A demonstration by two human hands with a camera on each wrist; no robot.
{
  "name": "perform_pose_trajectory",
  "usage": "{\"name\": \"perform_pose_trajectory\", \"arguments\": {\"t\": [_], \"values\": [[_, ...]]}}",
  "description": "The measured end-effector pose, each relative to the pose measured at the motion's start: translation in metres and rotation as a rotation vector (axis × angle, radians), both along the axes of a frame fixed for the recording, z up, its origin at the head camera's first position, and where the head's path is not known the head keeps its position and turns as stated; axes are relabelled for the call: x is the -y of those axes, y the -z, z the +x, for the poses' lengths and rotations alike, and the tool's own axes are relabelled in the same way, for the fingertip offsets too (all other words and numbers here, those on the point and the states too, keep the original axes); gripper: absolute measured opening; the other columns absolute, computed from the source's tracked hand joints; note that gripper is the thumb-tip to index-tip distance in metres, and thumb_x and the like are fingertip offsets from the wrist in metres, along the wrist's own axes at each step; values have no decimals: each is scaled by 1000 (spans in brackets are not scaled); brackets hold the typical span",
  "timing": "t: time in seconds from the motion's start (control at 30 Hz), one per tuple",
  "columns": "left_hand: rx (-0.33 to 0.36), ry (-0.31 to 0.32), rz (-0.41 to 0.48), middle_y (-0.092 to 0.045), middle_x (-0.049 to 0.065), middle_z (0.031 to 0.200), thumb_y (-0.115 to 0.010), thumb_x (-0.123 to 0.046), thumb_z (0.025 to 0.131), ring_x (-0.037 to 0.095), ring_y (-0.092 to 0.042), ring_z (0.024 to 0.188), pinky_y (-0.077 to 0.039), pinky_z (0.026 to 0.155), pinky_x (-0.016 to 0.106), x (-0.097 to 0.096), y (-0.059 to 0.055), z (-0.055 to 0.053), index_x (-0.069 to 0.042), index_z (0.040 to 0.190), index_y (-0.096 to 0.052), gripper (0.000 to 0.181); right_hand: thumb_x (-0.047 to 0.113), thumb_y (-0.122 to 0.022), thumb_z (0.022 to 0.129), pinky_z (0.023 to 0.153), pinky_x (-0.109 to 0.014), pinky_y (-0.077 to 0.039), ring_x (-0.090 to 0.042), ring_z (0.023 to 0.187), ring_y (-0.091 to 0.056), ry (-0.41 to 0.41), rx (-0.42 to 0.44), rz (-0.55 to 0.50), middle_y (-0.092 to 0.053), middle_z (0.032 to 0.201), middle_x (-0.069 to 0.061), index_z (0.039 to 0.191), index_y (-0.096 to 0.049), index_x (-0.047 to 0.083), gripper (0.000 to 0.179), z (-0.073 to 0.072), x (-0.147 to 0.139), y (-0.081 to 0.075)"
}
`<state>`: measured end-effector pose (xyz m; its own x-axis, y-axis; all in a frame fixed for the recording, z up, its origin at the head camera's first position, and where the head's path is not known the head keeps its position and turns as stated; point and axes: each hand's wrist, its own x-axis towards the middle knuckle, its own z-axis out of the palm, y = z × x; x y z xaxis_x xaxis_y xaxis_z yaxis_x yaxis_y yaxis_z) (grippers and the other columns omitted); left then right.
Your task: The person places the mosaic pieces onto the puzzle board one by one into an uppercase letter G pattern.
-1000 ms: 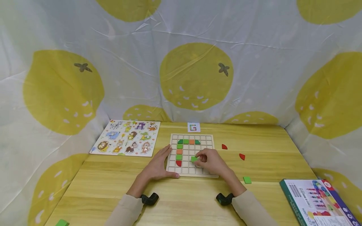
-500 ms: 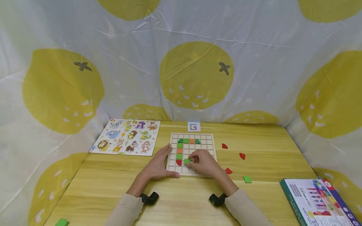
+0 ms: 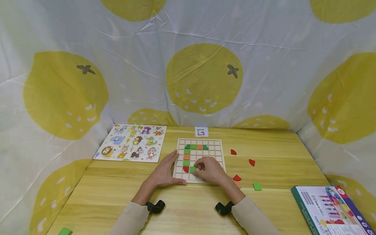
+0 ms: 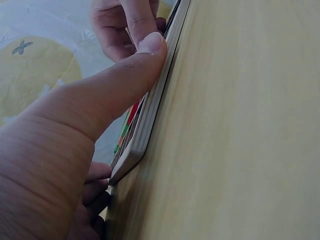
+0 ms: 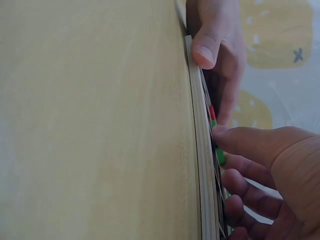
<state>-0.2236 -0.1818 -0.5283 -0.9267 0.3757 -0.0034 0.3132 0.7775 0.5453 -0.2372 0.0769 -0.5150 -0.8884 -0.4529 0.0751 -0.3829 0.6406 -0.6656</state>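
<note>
- Right hand [image 3: 210, 170] pinches a green square tile [image 3: 192, 169] between finger and thumb, just below the middle of the frame.
- Half a second ago, that green square was a bit higher and more to the right. Now it sits right beside the red quarter-circle tile [image 3: 186, 169], in the next box of the wooden grid board [image 3: 218, 152]. So the bottom row looks one tile longer. Whether the square is pushed all the way down is hard to tell.
- Left hand [image 3: 163, 171] looks the same as before. Its thumb and fingers are spread wide apart, touching the front and left edges of the board.
- Green and orange squares [image 3: 186, 157] run up the left side of the shape and along its top. Dark green quarter-circles [image 3: 205, 147] make the two top corners round.
- Pale wood makes the board, with thin lines for boxes. In the wrist views its side is smooth and straight.
- At the top middle of the table, a little card [image 3: 201, 131] shows a curly shape in bright colors.
- Toward the right, loose red quarter-circles [image 3: 252, 162] and a loose green square [image 3: 257, 186] lie on the stripy yellow wooden table [image 3: 188, 209].
</note>
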Motion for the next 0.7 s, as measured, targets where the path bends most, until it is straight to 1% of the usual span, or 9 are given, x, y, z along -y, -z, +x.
{"name": "perform_pose_trajectory", "arguments": {"t": [0.33,0.5,0.7], "values": [[1,0,1,-17,5,174,-83,-76,65,31,-19,160,-26,127,53,-1,-2,1,-9,164,-26,133,28,-83,86,65,-23,-46,-7,71,-54,13,5,-3,-61,76,12,100,-80,17,19,2,2,-1],[2,-2,0,-17,5,174,-84,-75,65,32,-19,160,-25,127,53,-1,-2,1,-9,164,-25,133,29,-85,85,64,-23,-46,-7,70,-54,2,10,-17,-61,77,11,101,-80,15,22,1,0,1],[14,-4,0,-16,4,174,-84,-75,66,32,-18,160,-25,127,53,-1,-4,2,-10,164,-26,132,27,-85,86,62,-23,-47,-10,71,-55,4,70,-89,-62,79,8,101,-79,14,21,1,-6,0]]}}
